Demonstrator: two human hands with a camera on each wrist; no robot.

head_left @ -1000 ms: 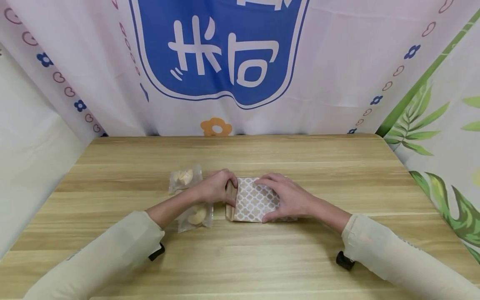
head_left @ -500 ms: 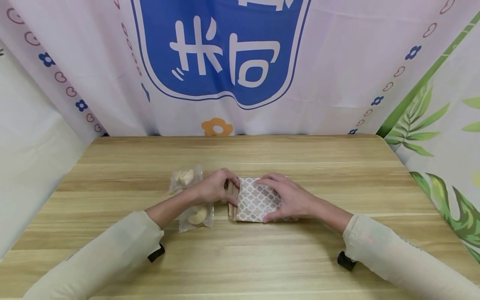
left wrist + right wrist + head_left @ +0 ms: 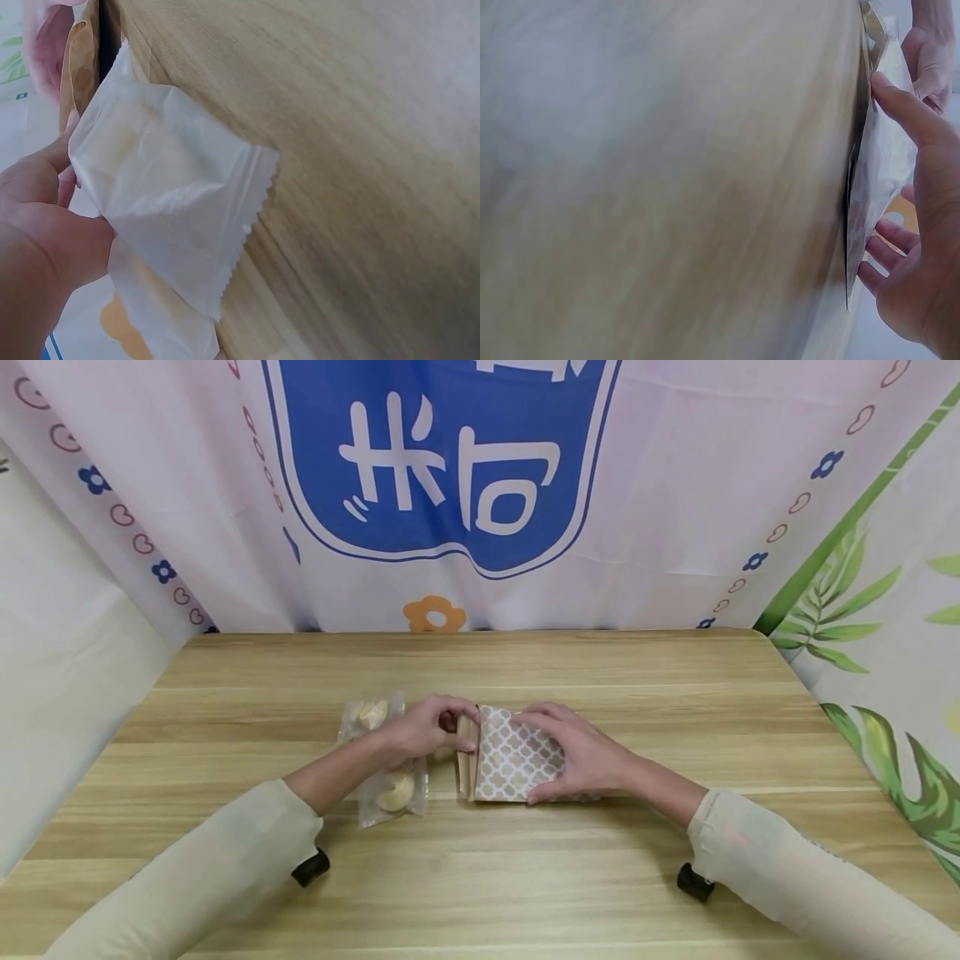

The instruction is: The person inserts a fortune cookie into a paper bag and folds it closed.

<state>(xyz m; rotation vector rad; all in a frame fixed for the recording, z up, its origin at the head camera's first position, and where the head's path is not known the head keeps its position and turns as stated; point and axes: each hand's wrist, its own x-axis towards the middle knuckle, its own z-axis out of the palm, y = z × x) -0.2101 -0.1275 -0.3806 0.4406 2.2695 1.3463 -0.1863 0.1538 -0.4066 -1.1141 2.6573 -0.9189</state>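
Observation:
A flat paper bag [image 3: 517, 756] with a white lattice print lies on the table, its brown folded end to the left. My left hand [image 3: 429, 727] pinches that end between thumb and fingers. Over the printed part arches my right hand [image 3: 585, 752], thumb at the near edge and fingers at the far edge, holding the bag. Behind my left wrist lie clear packets with pale folded cookies: a far packet [image 3: 369, 713] and a near packet [image 3: 393, 792], both partly covered by the forearm. In the left wrist view a frosted packet [image 3: 172, 180] shows beside the left hand.
The wooden table [image 3: 480, 877] spreads around the bag on all sides. A printed white curtain [image 3: 660, 527] hangs at its back edge, and a leaf-patterned cloth [image 3: 847, 610] hangs at the right. Black straps are on both wrists.
The left hand has moved slightly away and to the right along the bag's folded end, lifting its far corner a little. The right hand has hardly moved; the packets stay put.

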